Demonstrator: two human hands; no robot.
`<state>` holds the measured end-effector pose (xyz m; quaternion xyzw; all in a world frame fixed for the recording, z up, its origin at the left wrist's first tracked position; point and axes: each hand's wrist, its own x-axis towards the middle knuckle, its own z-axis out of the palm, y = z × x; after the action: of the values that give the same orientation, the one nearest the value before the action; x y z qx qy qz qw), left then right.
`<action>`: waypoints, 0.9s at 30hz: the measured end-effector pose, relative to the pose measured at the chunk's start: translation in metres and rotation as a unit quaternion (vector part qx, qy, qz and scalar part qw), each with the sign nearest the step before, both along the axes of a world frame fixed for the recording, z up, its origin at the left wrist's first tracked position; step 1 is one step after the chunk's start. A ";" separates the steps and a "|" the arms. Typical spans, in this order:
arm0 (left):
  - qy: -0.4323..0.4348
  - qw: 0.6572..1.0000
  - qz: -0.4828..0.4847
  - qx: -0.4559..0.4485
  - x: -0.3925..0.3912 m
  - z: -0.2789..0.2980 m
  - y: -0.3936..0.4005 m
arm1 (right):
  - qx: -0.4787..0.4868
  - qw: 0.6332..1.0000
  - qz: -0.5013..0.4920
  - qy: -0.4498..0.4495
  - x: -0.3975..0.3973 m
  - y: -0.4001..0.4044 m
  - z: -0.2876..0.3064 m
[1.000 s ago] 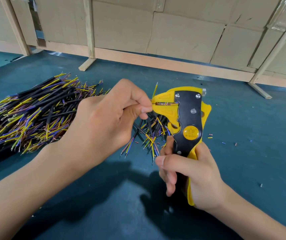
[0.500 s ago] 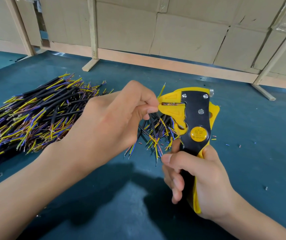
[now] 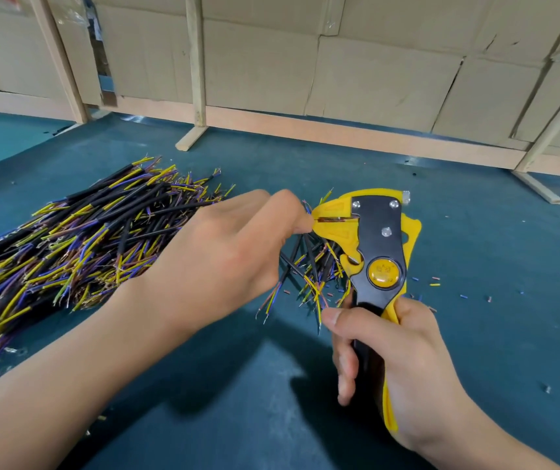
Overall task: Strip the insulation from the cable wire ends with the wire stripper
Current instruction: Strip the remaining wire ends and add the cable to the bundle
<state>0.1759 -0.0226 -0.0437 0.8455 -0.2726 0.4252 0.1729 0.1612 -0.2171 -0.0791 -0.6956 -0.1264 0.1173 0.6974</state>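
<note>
The left hand point(image 3: 224, 252) pinches a thin wire end and feeds it into the mouth of the yellow and black wire stripper point(image 3: 373, 252), which the right hand point(image 3: 397, 361) holds by its handles, fingers curled round them. At 9 o'clock from the hands, a big pile of cables point(image 3: 68, 245) lies on the blue worktop point(image 3: 475, 266). If the wire slips or sits crooked, the stripper could cut the copper or pinch a fingertip.

The left hand point(image 3: 224, 252) is held pinched, pointing toward three o'clock; the right hand point(image 3: 390, 361) is curled closed at five o'clock.
</note>
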 end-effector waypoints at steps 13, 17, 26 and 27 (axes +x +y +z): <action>0.051 0.984 0.054 -0.162 -0.002 -0.016 -0.023 | 0.049 0.996 0.015 0.071 -0.003 0.007 0.003; 0.054 0.984 0.052 -0.164 -0.002 -0.015 -0.021 | 0.015 0.998 -0.011 0.061 -0.008 0.008 0.003; 0.068 0.984 0.039 -0.159 -0.006 -0.012 -0.022 | -0.008 0.998 -0.049 0.038 -0.013 0.013 0.004; 0.069 0.984 0.040 -0.160 -0.006 -0.011 -0.023 | -0.016 0.998 -0.050 0.036 -0.014 0.013 0.004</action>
<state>0.1701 -0.0453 -0.0547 0.8446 -0.1542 0.4104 0.3072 0.1473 -0.2042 -0.0751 -0.7072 -0.0645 0.1098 0.6955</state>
